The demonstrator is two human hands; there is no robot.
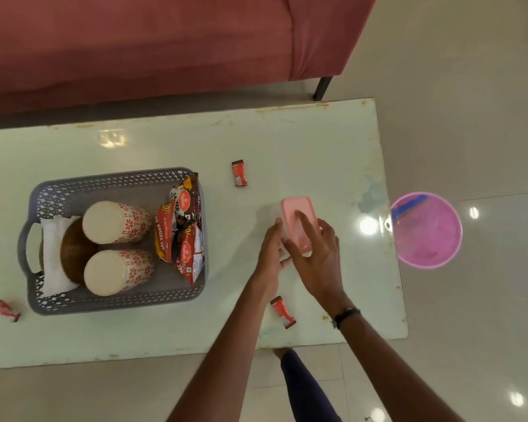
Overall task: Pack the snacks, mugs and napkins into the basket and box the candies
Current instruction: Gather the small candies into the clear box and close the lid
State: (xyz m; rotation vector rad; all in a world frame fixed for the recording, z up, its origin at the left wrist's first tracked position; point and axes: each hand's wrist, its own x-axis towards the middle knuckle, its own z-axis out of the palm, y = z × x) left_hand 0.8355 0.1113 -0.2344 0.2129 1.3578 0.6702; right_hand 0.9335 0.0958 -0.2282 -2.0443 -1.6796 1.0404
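Note:
A grey perforated basket (116, 178) on the pale table holds two floral mugs (116, 222) lying on their sides, white napkins (51, 257), a brown woven item and red snack packets (182, 233). Right of it stands a small box with a pink lid (296, 208). My left hand (272, 248) holds the box's near left side. My right hand (314, 254) lies on the lid, fingers spread over it. Red candies lie loose: one beyond the box (239, 173), one between my forearms (282, 312), one left of the basket (6, 310).
A red sofa (165, 41) runs along the far side of the table (317, 141). A pink bucket (427, 229) stands on the tiled floor past the table's right edge. My leg shows below the near edge.

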